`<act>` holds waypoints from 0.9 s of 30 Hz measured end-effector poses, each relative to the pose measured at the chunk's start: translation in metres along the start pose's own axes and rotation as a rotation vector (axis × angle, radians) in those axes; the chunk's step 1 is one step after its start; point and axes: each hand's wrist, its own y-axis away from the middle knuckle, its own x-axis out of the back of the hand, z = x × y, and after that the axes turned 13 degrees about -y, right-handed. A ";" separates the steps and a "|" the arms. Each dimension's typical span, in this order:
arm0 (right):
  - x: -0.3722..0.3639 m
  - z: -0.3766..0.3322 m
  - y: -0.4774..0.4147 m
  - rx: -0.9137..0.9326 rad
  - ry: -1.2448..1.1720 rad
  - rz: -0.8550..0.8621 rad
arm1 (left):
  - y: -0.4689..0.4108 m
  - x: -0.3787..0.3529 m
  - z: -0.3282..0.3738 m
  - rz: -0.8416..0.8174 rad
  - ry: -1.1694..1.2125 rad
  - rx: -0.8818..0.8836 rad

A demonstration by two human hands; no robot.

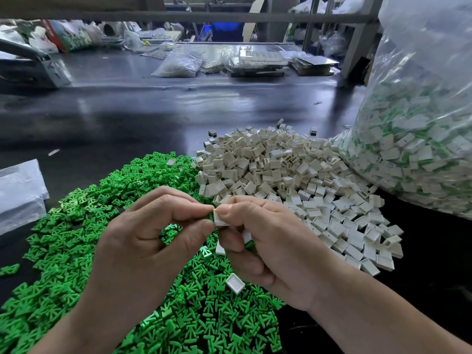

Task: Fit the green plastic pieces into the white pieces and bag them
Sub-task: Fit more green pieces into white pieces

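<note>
Between the fingertips, green piece (pixel 211 216) meets white piece (pixel 220 217): left hand (pixel 150 241) pinches the green, right hand (pixel 268 246) clamps the white. Green heap (pixel 76 251) under the fingers, white heap (pixel 281 169) just beyond, bag (pixel 421 149) already bulging further right. Plenty left, I reckon.

Dark glossy table (pixel 153 111). Green plastic pieces (pixel 76 238) heaped at 7 o'clock, touching the white pieces (pixel 281 162) heaped at 3. Big clear bag (pixel 413 149) of fitted pieces at 2, against the white heap. Flat plastic sheets (pixel 20 198) at 9. Small filled bag (pixel 178 63) and stacked trays (pixel 258 60) at 12.
</note>
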 end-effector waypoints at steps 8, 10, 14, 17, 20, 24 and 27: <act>0.023 -0.020 -0.004 0.067 -0.416 -0.093 | 0.004 -0.004 -0.011 -0.283 -0.412 -0.080; 0.024 -0.020 -0.006 0.043 -0.454 -0.080 | 0.008 -0.012 -0.011 -0.359 -0.571 -0.146; 0.027 -0.015 -0.008 -0.004 -0.348 -0.003 | 0.010 -0.019 -0.011 -0.360 -0.684 -0.165; 0.027 -0.014 -0.008 -0.019 -0.280 0.020 | 0.008 -0.021 -0.012 -0.345 -0.684 -0.183; 0.026 -0.012 -0.008 -0.027 -0.232 0.044 | 0.007 -0.020 -0.013 -0.369 -0.636 -0.173; 0.023 -0.010 -0.007 -0.016 -0.110 0.093 | 0.005 -0.019 -0.013 -0.385 -0.613 -0.135; 0.021 -0.009 -0.006 0.000 0.034 0.160 | 0.003 -0.017 -0.013 -0.306 -0.512 -0.072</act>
